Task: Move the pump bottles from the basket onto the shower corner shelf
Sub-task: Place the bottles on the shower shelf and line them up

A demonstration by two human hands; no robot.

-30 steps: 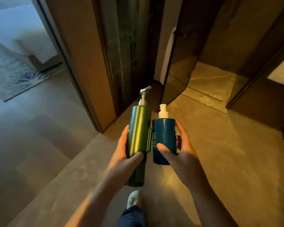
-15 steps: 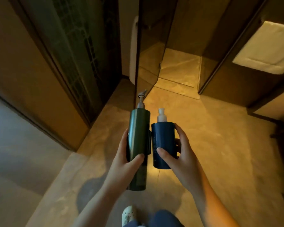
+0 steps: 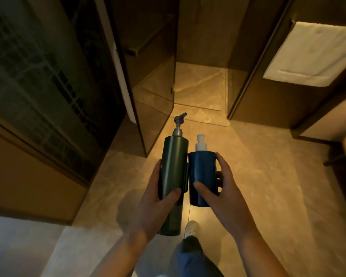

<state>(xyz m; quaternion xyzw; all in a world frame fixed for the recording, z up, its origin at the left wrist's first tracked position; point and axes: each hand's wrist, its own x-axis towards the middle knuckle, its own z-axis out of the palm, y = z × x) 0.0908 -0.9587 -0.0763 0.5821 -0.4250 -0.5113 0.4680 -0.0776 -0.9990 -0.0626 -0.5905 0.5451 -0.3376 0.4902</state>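
My left hand (image 3: 158, 198) grips a tall dark green pump bottle (image 3: 173, 170) with a grey pump head, held upright in front of me. Beside it, touching its right side, is a shorter blue pump bottle (image 3: 202, 172) with a white pump, which my right hand (image 3: 221, 188) holds with thumb in front and fingers round the back. Both bottles hang above the tiled floor. Neither the basket nor the shower corner shelf shows in this view.
Ahead is a shower stall with a tinted glass door (image 3: 154, 92) standing open and a pale marble floor (image 3: 200, 86). A dark patterned panel (image 3: 38, 76) runs along the left. A white towel (image 3: 312, 54) hangs at the upper right. My foot (image 3: 191, 228) is below the bottles.
I have walked forward and turned toward the shower stall, which is now closer and centred. Both hands keep the same hold on the two bottles.
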